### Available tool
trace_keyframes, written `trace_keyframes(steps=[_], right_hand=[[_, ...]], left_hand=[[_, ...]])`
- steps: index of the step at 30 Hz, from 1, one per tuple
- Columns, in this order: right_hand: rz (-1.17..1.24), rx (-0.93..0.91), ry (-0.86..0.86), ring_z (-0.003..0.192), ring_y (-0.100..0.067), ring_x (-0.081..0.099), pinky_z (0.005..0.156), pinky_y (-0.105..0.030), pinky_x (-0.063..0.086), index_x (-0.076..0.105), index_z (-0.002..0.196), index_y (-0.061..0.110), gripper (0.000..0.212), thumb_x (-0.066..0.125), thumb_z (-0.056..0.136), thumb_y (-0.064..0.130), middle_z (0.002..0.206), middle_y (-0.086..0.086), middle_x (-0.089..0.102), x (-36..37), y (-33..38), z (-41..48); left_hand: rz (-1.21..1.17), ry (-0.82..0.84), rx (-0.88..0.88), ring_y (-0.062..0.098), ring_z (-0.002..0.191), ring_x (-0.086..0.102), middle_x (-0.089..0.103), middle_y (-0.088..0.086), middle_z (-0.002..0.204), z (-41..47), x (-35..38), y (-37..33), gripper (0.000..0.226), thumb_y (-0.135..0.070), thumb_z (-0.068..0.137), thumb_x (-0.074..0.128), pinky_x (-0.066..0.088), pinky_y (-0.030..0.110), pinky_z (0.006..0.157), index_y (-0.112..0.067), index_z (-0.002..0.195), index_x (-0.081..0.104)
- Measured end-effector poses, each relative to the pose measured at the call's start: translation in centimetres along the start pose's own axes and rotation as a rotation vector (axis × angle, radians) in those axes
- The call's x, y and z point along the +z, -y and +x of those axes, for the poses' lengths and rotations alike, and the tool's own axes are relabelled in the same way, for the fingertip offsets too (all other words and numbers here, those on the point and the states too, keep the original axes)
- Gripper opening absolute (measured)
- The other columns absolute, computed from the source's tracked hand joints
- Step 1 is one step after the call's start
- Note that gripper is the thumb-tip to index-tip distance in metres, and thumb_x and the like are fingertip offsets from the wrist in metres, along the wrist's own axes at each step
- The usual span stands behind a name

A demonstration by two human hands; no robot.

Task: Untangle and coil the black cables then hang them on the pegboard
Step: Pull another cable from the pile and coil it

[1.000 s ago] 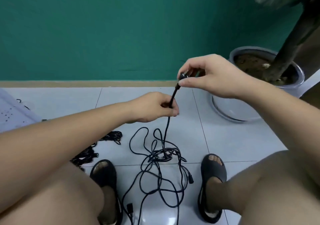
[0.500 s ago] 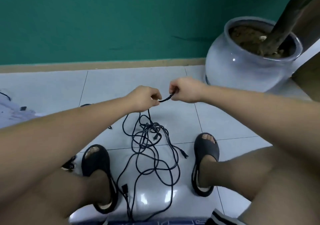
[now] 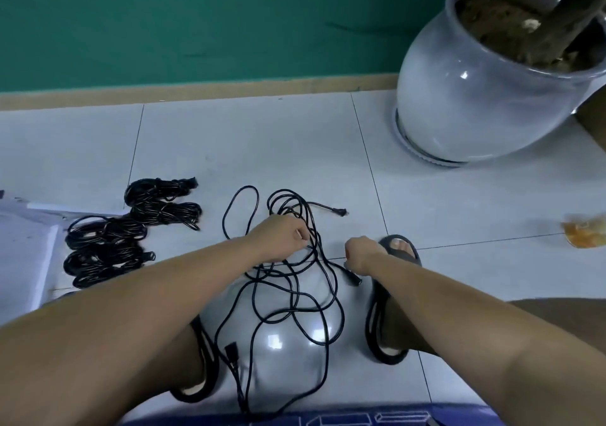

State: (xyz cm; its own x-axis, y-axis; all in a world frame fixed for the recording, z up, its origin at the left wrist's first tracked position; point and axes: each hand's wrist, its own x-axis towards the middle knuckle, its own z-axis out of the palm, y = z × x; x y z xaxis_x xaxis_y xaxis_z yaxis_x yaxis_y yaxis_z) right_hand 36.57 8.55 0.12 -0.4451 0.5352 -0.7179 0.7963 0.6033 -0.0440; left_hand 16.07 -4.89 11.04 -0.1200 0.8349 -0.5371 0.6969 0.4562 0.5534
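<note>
A tangled black cable (image 3: 295, 301) lies in loose loops on the tiled floor between my feet. My left hand (image 3: 282, 242) is low over the tangle's far part, fingers curled round some strands. My right hand (image 3: 360, 253) is a fist beside my right sandal and grips a cable end; its black connector (image 3: 353, 279) sticks out below the hand. One free plug end (image 3: 341, 211) lies beyond the hands, another plug (image 3: 231, 353) near my left foot. Several coiled black cable bundles (image 3: 131, 228) lie to the left. A white pegboard (image 3: 23, 248) lies flat at the left edge.
A large pale ceramic plant pot (image 3: 475, 97) stands at the right against the green wall (image 3: 196, 15). An orange scrap (image 3: 585, 237) lies on the floor at the far right. My black sandals (image 3: 387, 337) flank the tangle.
Both hands dropped from chest height to the floor. They let the plug end go; it lies beyond them. My right hand took another cable end. The view tilted down, showing the coiled bundles.
</note>
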Motion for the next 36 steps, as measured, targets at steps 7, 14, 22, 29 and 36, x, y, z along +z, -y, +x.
trace_keyframes(steps=[7,14,22,29,36], right_hand=[[0.064,0.108,-0.038,0.128,-0.034,0.064,0.098,-0.042,0.056,0.053,0.142,0.012,0.041,0.060,0.101,0.011,0.144,-0.013,0.060,7.2,-1.4,1.4],[0.042,-0.025,-0.030,0.117,-0.035,0.067,0.088,-0.038,0.055,0.061,0.128,0.014,0.030,0.061,0.099,0.023,0.132,-0.012,0.067,3.8,0.2,0.3],[0.213,-0.241,-0.022,0.083,-0.030,0.075,0.074,-0.032,0.055,0.069,0.106,0.003,0.030,0.059,0.102,0.031,0.096,-0.014,0.079,-12.4,3.6,-7.0],[0.466,-0.355,-0.012,0.066,-0.027,0.067,0.068,-0.036,0.057,0.068,0.090,0.003,0.017,0.060,0.098,0.015,0.070,-0.010,0.066,-22.8,3.9,-16.0],[0.745,-0.524,-0.114,0.064,-0.029,0.062,0.070,-0.038,0.055,0.064,0.082,0.007,0.022,0.057,0.102,0.013,0.067,-0.012,0.056,-29.1,4.0,-25.4]], left_hand=[[-0.092,0.052,-0.056,0.020,0.095,0.074,0.071,-0.006,0.110,0.2,4.2,2.0,0.015,-0.029,0.102,0.064,0.064,0.042,0.086,-0.028,0.113,0.074],[-0.130,-0.008,-0.019,0.008,0.077,0.067,0.074,-0.009,0.105,0.0,4.2,1.4,0.025,-0.022,0.102,0.058,0.058,0.027,0.064,-0.027,0.122,0.071],[-0.044,-0.122,0.125,0.003,0.120,0.051,0.056,-0.012,0.132,0.0,1.0,-0.9,0.066,-0.019,0.085,0.086,0.042,0.021,0.099,-0.026,0.144,0.059],[-0.010,-0.282,0.189,0.015,0.105,0.066,0.072,-0.006,0.113,-2.1,-2.0,-3.6,0.016,-0.031,0.096,0.075,0.051,0.034,0.091,-0.028,0.111,0.073],[-0.225,-0.339,0.201,0.006,0.100,0.070,0.078,-0.012,0.100,-6.8,-6.4,-6.6,0.008,-0.027,0.100,0.070,0.052,0.028,0.095,-0.027,0.094,0.075]])
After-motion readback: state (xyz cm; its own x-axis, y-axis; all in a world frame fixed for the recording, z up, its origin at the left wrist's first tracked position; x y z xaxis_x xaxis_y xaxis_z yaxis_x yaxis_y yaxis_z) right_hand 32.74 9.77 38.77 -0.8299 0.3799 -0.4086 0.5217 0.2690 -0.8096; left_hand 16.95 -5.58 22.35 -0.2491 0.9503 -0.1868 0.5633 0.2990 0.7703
